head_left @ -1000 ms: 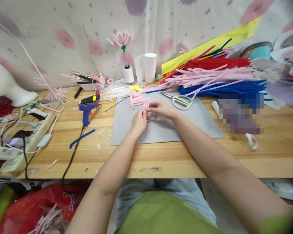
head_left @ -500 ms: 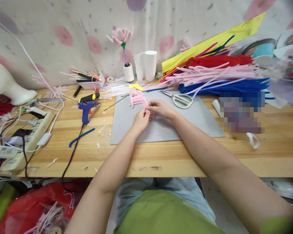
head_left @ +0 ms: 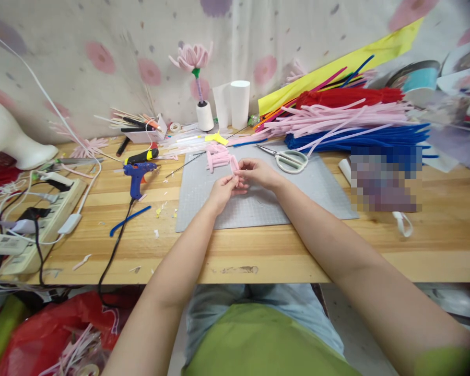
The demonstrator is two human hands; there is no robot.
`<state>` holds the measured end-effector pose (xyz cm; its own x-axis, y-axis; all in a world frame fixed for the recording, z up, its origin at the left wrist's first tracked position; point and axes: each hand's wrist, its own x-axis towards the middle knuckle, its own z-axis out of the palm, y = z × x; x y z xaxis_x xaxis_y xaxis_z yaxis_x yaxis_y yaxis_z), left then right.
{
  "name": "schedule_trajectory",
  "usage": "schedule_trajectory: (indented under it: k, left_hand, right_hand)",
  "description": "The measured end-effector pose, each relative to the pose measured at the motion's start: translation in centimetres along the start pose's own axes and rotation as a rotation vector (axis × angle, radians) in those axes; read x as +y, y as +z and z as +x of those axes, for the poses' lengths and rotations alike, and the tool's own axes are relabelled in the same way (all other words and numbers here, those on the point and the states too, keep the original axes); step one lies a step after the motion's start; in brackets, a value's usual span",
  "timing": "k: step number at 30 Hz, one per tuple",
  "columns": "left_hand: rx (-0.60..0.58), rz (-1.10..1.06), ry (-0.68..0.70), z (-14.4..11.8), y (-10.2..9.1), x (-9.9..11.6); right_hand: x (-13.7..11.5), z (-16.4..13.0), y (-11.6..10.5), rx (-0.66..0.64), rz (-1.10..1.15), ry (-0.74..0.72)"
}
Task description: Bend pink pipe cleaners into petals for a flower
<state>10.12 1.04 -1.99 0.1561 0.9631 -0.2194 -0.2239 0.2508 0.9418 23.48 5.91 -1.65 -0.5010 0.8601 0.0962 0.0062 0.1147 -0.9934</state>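
Note:
My left hand (head_left: 224,190) and my right hand (head_left: 255,173) meet over the grey cutting mat (head_left: 203,209). Between their fingertips is a looped pink pipe cleaner (head_left: 234,164), its loop standing up above the fingers. Both hands are closed in a pinch on its lower end, which the fingers partly hide. Just behind and to the left, several folded pink pipe cleaner pieces (head_left: 218,159) lie on the mat. Green-handled scissors (head_left: 292,161) rest on the mat to the right of my right hand.
A blue glue gun (head_left: 136,177) and a power strip (head_left: 50,224) with cables stand at left. A pink pipe cleaner flower (head_left: 194,58) rises from a white spool (head_left: 204,116) at the back. Bundles of red, pink and blue pipe cleaners (head_left: 348,137) lie back right.
The fingers have shifted on the pink pipe cleaner, and its loop now shows more openly. My left hand's lower fingers have spread slightly. The view has moved a little.

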Motion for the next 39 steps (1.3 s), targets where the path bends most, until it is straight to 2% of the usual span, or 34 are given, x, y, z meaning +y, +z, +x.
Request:
schedule_trajectory:
  k: [6,11,17,23,30,35,39]
  left_hand:
    - [-0.024,0.005,-0.049,-0.1,-0.4,0.4]
    - [0.146,-0.013,-0.009,0.1,-0.2,0.6]
    - [0.188,0.054,0.022,0.4,0.0,0.3]
    - [0.182,0.182,0.069,1.2,-0.5,-0.6]
    - [0.312,0.554,0.273,0.8,-0.7,-0.7]
    - [0.361,0.692,0.302,0.0,-0.2,0.0]
    - [0.356,0.761,0.344,0.0,-0.3,0.0]
  right_hand:
    - [0.3,-0.3,0.3,0.003,0.026,0.058]
    - [0.2,-0.4,0.9,0.017,0.053,0.077]
    - [-0.1,-0.4,1.1,0.006,-0.021,0.039]
    - [0.4,-0.1,1.4,0.089,-0.306,-0.082]
    - [0.4,-0.1,2.0,0.181,-0.701,-0.276]
    - [0.4,-0.3,2.2,0.201,-0.832,-0.33]
    - [0.4,-0.3,2.1,0.199,-0.834,-0.336]
